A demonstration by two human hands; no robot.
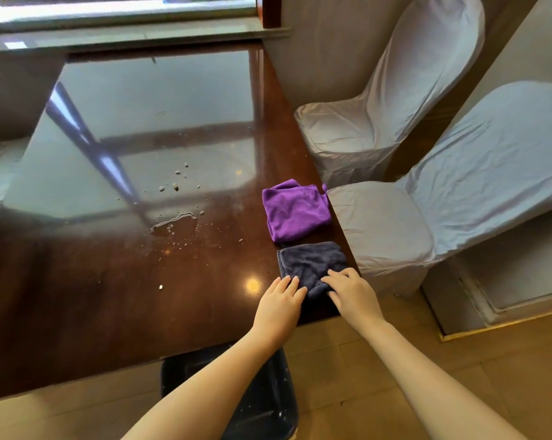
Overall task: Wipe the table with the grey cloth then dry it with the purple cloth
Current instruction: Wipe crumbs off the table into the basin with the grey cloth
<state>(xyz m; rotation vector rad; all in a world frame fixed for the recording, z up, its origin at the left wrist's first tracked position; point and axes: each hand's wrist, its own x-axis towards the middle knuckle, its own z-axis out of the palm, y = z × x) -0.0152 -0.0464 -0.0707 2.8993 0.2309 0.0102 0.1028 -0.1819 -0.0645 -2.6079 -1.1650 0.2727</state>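
Note:
The folded grey cloth (309, 262) lies near the front right corner of the glossy brown table (116, 281). Just beyond it, along the right edge, sits the folded purple cloth (295, 211). My left hand (279, 304) rests flat with its fingertips on the grey cloth's near left corner. My right hand (352, 292) lies on the cloth's near right part, fingers curled onto the fabric. A water puddle (173, 223) with scattered drops and small crumbs (173, 185) marks the middle of the table.
Two chairs in white covers (379, 128) (433, 217) stand close against the table's right edge. A dark bin (262, 404) sits on the floor under the front edge, between my arms. A window sill (125, 36) runs along the far side.

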